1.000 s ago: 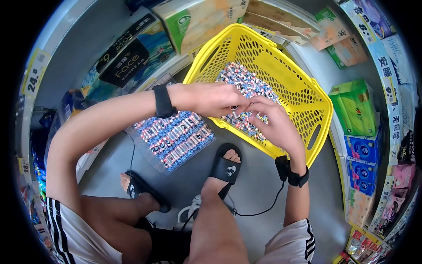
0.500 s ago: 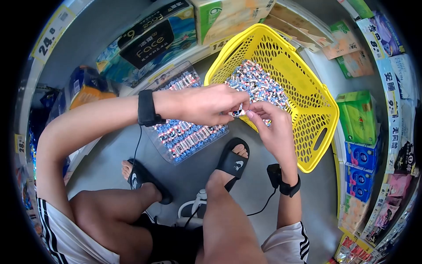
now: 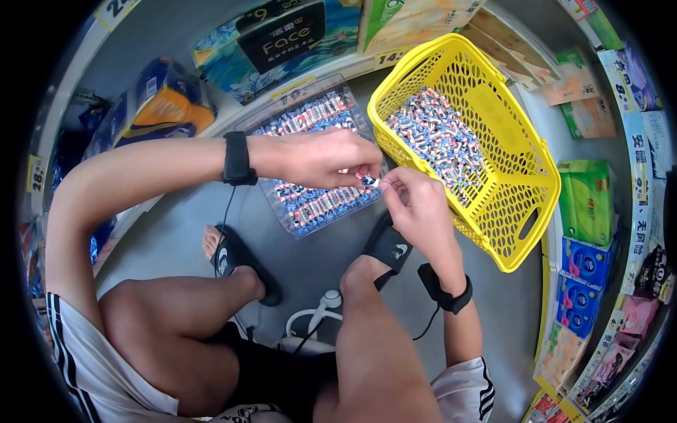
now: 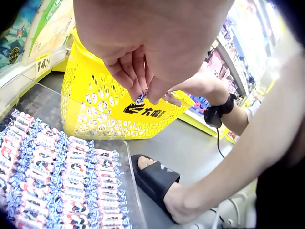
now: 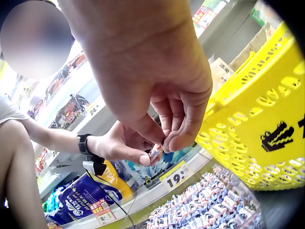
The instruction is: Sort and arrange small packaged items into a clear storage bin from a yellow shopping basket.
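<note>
In the head view my left hand (image 3: 331, 158) reaches in from the left and pinches a small wrapped candy (image 3: 369, 181) with blue, white and red paper. The fingertips of my right hand (image 3: 419, 204) grip the twisted right end of its wrapper. Both hands meet above the gap between a clear plastic tray (image 3: 300, 230) and a yellow basket (image 3: 525, 151). Rows of the same wrapped candies (image 4: 76, 176) fill the tray, lined up side by side. A loose heap of candies (image 3: 437, 137) lies inside the basket.
Shelves curve round the back and both sides, with tissue packs (image 3: 289, 42) behind the tray and green packs (image 3: 587, 201) on the right. Below the hands are two feet in black slides (image 3: 243, 264). A white stand (image 3: 328, 301) and thin cables are between the legs.
The hands, with the candy between them, have shifted from over the basket's near edge to left of it, beside the tray. The head view has turned, so basket and tray appear farther right.
</note>
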The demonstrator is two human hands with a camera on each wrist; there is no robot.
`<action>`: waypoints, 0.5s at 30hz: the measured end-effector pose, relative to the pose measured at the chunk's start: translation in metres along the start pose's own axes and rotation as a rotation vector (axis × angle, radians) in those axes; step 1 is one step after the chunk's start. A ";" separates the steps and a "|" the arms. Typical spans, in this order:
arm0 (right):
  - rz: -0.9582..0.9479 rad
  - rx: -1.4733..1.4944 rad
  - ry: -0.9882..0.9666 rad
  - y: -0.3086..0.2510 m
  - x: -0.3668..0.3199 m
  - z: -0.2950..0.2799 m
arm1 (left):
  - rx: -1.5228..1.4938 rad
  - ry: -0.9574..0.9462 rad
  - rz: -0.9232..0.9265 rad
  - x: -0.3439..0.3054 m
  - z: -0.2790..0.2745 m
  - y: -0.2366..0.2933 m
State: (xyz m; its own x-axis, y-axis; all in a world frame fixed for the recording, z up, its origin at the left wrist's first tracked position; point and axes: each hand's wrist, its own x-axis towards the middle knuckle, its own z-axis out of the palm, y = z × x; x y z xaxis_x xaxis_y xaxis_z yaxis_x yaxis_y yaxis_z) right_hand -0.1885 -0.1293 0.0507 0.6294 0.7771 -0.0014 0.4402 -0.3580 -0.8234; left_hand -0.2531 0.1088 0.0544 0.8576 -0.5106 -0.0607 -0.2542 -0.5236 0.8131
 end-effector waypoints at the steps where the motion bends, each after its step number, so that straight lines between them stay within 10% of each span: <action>1: 0.011 -0.003 -0.017 0.003 0.000 0.008 | -0.003 0.002 -0.005 -0.005 0.003 -0.004; 15: -0.010 0.027 -0.154 0.036 0.022 0.088 | 0.141 -0.020 -0.008 -0.040 0.024 -0.059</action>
State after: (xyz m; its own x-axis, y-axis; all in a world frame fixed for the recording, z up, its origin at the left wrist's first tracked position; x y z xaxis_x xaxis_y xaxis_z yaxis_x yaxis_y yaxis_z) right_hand -0.2152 -0.0797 -0.0292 0.5186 0.8514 -0.0780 0.4271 -0.3370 -0.8390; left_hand -0.2830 0.1438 -0.0048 0.8511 -0.5189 -0.0799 -0.3086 -0.6176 0.7234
